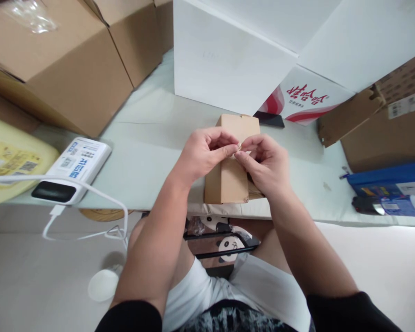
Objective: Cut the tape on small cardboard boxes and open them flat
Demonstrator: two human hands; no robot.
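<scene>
A small brown cardboard box [233,180] sits at the front edge of the pale-covered table, directly below my hands. My left hand [210,150] and my right hand [264,161] meet above it, with thumbs and fingertips pinched together. Between the fingertips shows a tiny pale piece [240,146], too small to name; both hands are closed on it. Part of the box's right side is hidden behind my right hand.
Large brown cartons [79,69] stand at the back left, white boxes [228,60] at the back. A dark flat object [269,119] lies behind the small box. At left is a white power bank [74,168] with a cable; at right, a blue pouch [390,180].
</scene>
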